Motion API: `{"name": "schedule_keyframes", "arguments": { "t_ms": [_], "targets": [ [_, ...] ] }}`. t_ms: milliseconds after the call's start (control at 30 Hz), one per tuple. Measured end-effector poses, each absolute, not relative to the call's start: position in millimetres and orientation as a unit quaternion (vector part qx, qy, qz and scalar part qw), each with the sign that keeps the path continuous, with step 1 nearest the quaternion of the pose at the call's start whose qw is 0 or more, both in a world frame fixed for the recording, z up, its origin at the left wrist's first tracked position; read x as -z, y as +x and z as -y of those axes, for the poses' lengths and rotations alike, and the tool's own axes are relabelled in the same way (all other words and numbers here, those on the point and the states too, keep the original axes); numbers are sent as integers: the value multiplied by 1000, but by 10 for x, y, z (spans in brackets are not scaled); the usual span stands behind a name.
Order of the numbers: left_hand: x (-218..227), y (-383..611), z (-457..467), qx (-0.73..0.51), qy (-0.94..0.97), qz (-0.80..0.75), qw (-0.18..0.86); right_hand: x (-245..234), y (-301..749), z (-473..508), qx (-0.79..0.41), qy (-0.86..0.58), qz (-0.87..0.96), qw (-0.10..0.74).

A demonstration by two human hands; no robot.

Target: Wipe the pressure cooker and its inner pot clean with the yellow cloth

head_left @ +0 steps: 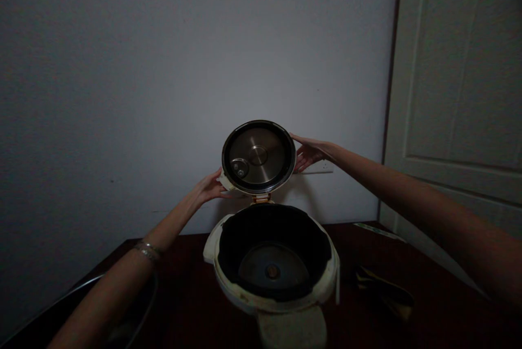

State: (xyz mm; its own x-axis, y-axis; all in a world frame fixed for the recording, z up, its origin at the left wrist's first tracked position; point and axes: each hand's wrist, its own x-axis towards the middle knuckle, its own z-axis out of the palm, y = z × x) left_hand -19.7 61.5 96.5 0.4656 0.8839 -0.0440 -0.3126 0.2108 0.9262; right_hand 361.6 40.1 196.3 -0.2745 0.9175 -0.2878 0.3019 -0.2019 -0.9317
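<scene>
While the lid [269, 137] stands raised, the cooker body [244, 297] sits exposed beneath it

With the lid tipped back above its hinge [261, 198], I see its round metallic underside facing the camera, a small round fitting [240, 170] set toward its lower left. I have the left hand [210, 188] touching the lid's lower-left edge and the right hand [310, 152] against its right edge. The fingers of both are partly spread and partly hidden by the rim; I cannot tell how firmly either set grips. The pale cooker body rests on the dark worktop [183, 284], its black interior [273, 229] in full view, with a small central piece [272, 271] at the bottom. A bracelet [147, 251] circles the left arm [118, 286]; partly behind that arm is a thin-rimmed vessel [155, 289]. To the right of the cooker I note a dark, yellow-marked article [383, 289], too dim to identify, and farther back a narrow strip [379, 231]. A plain wall [163, 66] stands behind, a panelled door [457, 66] at right; a socket plate [324, 167] shows just below the right hand.
</scene>
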Motion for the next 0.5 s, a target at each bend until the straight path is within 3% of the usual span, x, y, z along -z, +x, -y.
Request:
{"name": "schedule_keyframes", "arguments": {
  "t_ms": [167, 500],
  "targets": [
    [-921, -260, -605, -404, 491, -256, 728, -1866, 3740, -217, -558, -505, 597, 278],
    [-798, -288, -535, -416, 548, -191, 700, -1486, 3717, 331, -527, -398, 647, 380]
  ]
}}
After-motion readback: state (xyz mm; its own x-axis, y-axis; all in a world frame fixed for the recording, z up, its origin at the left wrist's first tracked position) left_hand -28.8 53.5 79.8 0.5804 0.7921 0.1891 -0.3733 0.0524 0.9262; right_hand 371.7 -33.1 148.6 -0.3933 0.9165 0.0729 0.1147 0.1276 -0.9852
